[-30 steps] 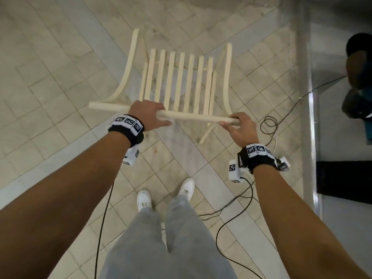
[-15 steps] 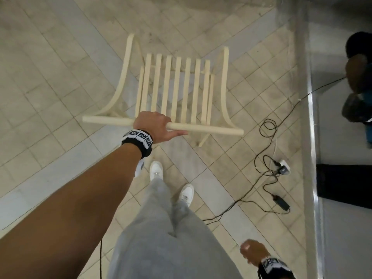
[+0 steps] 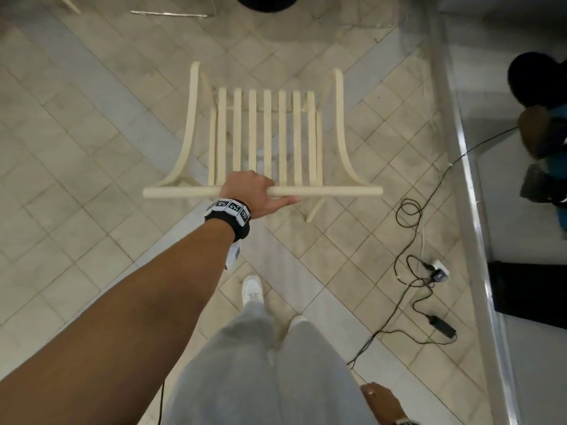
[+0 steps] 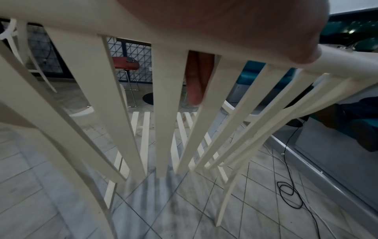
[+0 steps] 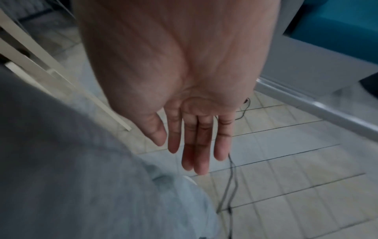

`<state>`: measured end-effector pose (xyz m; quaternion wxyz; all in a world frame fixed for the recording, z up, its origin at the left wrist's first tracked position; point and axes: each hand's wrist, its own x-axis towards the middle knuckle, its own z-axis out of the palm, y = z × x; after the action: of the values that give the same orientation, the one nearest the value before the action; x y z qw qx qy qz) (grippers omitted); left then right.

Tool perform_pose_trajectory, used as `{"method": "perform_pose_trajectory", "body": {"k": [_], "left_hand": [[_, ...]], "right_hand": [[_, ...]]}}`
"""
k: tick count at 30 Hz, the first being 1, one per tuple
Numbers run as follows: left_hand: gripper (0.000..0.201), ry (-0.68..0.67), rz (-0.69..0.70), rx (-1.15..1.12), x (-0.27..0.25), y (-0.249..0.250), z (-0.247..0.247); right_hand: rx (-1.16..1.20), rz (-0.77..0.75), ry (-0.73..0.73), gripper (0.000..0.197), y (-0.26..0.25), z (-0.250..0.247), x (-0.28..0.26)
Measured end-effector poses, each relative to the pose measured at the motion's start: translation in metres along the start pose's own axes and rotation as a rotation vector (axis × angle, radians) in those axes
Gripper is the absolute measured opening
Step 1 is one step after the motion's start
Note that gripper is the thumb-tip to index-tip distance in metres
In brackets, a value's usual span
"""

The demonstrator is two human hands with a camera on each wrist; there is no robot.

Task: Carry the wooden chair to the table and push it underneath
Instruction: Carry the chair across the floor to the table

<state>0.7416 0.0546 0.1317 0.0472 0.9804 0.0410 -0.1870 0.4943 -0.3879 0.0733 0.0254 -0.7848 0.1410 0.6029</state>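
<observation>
The beige tiled floor (image 3: 76,167) is seen from above, crossed by a loose black cable (image 3: 411,289) on the person's right. On it, directly ahead of the person, the cream slatted wooden chair (image 3: 267,133) is placed with its seat pointing away and its round top rail (image 3: 331,191) running left to right across the line of walk. The left hand (image 3: 250,191) is wrapped over the rail just left of its middle, fingers curled behind it; one fingertip (image 4: 196,90) is visible between the slats. The right hand (image 5: 184,113) is held low beside the grey trouser leg (image 3: 260,369), fingers straight and together, nothing gripped; it is well apart from the rail. The left hand is therefore judged nearer for the carry. No bench is identified with certainty. Whether the chair legs touch the floor cannot be told.
</observation>
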Motion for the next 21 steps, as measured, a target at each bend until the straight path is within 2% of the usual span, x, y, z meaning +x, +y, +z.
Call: {"method": "perform_pose_trajectory", "body": {"k": [4,7,10,15,18,21], "left_hand": [[0.097,0.006,0.024,0.010,0.040,-0.020,-0.021],[0.098,-0.003,0.033,0.013,0.069,-0.035,-0.035],[0.098,-0.010,0.041,0.028,0.095,-0.044,-0.047],[0.097,-0.008,0.023,0.023,0.144,-0.055,-0.067],[0.099,-0.012,0.006,-0.011,0.177,-0.063,-0.079],[0.101,-0.023,-0.009,-0.008,0.216,-0.074,-0.099]], "right_hand": [[-0.033,-0.058,0.015,0.026,-0.059,-0.043,-0.017],[-0.062,-0.080,-0.004,0.031,-0.081,-0.065,-0.016],[-0.053,-0.060,0.028,0.020,-0.103,-0.092,-0.007],[-0.065,-0.082,0.003,0.042,-0.146,-0.152,0.009],[-0.067,-0.093,0.002,0.027,-0.169,-0.201,0.018],[-0.056,-0.132,0.035,0.032,-0.184,-0.247,0.028]]}}
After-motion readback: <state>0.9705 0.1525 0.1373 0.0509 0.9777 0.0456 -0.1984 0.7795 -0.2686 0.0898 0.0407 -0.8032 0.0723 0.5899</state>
